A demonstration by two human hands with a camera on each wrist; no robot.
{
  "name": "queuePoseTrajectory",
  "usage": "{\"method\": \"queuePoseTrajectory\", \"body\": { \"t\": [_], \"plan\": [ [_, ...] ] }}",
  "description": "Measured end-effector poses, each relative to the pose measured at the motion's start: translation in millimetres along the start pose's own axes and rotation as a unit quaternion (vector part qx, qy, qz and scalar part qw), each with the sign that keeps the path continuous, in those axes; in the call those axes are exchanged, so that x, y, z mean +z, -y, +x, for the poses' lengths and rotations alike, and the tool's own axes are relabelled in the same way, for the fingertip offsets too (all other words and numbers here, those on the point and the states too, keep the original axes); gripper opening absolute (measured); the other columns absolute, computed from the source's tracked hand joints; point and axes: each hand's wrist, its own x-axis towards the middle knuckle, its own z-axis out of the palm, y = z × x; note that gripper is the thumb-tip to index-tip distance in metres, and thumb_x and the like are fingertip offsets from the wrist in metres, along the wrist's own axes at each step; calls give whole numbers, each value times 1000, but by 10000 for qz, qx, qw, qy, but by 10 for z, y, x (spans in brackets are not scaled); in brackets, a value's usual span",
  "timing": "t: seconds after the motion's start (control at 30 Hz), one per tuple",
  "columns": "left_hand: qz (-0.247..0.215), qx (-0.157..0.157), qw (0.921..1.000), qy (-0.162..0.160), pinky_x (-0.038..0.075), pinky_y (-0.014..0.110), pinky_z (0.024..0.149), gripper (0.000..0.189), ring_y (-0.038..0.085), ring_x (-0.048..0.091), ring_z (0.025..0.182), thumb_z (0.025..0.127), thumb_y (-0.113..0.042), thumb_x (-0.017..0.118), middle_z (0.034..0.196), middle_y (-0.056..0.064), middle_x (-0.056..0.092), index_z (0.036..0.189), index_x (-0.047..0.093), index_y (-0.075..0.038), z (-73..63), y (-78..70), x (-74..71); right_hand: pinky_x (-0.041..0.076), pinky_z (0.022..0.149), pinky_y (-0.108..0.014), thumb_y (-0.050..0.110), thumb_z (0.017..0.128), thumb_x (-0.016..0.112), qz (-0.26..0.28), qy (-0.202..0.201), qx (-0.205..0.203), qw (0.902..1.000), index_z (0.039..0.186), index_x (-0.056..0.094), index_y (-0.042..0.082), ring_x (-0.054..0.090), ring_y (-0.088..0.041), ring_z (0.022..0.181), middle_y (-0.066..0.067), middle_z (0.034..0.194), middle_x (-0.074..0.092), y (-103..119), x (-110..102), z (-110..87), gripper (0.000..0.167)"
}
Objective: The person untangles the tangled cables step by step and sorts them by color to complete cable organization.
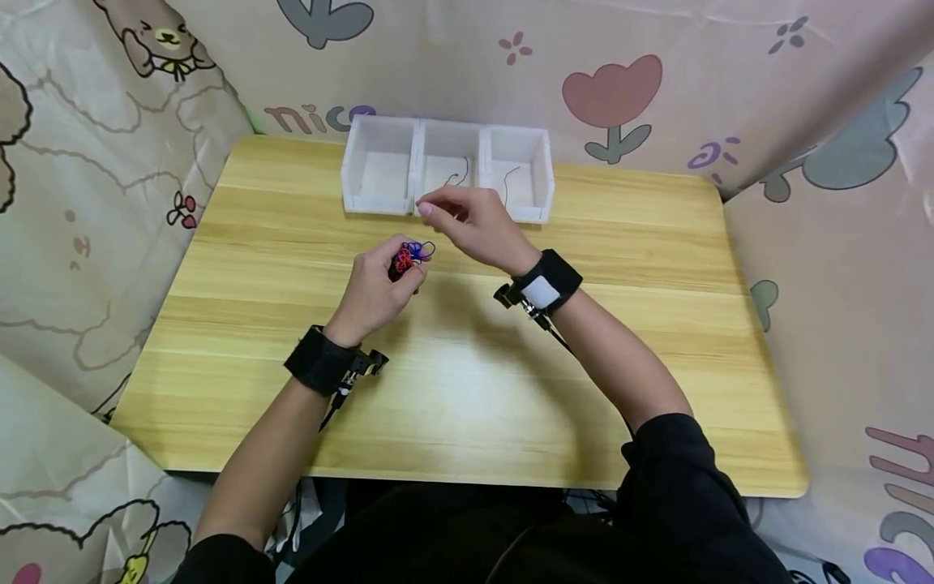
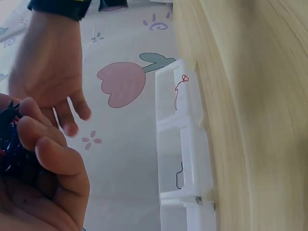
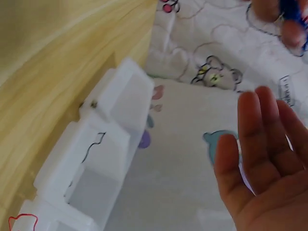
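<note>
The left hand [image 1: 370, 285] grips tangled wires [image 1: 409, 256] — the right hand [image 1: 487, 231], loosely extended, hovers near the white tray [image 1: 378, 203].

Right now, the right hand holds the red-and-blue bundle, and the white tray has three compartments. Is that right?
Not quite: the left hand holds the red-and-blue bundle, as the head view shows. The white tray does have three compartments.

My left hand [image 1: 377, 282] is curled in a grip; my right hand [image 1: 483, 230], fingers [image 3: 252, 126] loosely extended, is raised near it, slightly farther forward. Both forearms [image 1: 620, 353] angle inward.
</note>
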Motion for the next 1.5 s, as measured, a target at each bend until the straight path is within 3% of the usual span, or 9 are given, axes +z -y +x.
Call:
{"method": "queuePoseTrajectory", "body": {
  "t": [0.2,0.4,0.67,0.87,1.07,1.2,1.33,1.4,1.5],
  "plan": [
    [-74,-88,9999,-9,45,28,54,16,18,57,63,98,-20,62,77,5,62,101,66,-4,2,-15,14,49,61,-29,26,99,67,-125,424,114,9990,96,78,9,61,-11,66,4,81,71,117,-22,-190,20],
    [-419,-13,9991,-24,41,30,52,29,20,54,57,105,-30,54,68,6,57,98,67,-5,4,-31,37,46,57,-26,17,99,67,305,774,476,9954,88,72,5,60,-16,64,0,77,68,141,-34,-310,17],
    [-100,220,9997,-84,38,29,51,31,16,50,53,104,-27,56,61,1,55,89,71,-5,16,-36,76,40,51,-26,10,99,65,484,721,352,9956,82,68,4,53,-15,58,-8,74,64,97,-49,-430,18],
    [66,298,9992,-252,35,26,46,33,16,48,49,104,-24,57,58,0,54,82,71,-3,-1,-21,66,40,52,-25,12,99,64,213,505,415,9976,80,68,6,51,-14,57,-2,71,61,68,-140,-483,20],
    [-9,100,9980,-624,35,21,41,32,10,48,46,102,-12,58,56,2,56,73,68,-2,-65,59,-29,41,48,-24,9,98,65,267,-344,710,9965,80,68,1,56,-19,58,-10,71,64,9,-368,-583,20],
    [-112,208,9970,-730,34,21,42,30,9,48,46,100,-10,59,57,6,57,71,67,-4,-54,44,-44,38,46,-25,6,95,64,288,-697,689,9948,74,67,1,60,-20,55,-10,66,66,-6,-422,-611,21],
    [-218,394,9958,-802,36,21,42,30,9,48,46,99,-8,59,56,5,56,70,66,-4,-12,-8,12,50,55,-29,6,97,63,692,-889,646,9915,85,69,-3,67,-22,64,-13,76,70,15,-355,-566,16],
    [-224,484,9958,-750,36,21,42,32,10,48,45,99,-8,59,55,1,55,68,64,-6,0,-28,55,55,62,-32,11,100,62,827,-791,802,9902,103,70,-4,70,-22,73,-13,90,73,42,-302,-551,17],
    [-220,705,9955,-602,37,23,42,32,11,48,45,99,-10,58,55,-2,54,67,62,-7,19,-55,123,56,70,-33,21,104,57,571,-350,1084,9918,132,61,1,70,-18,85,-11,110,71,92,-206,-547,34]
  ]
}}
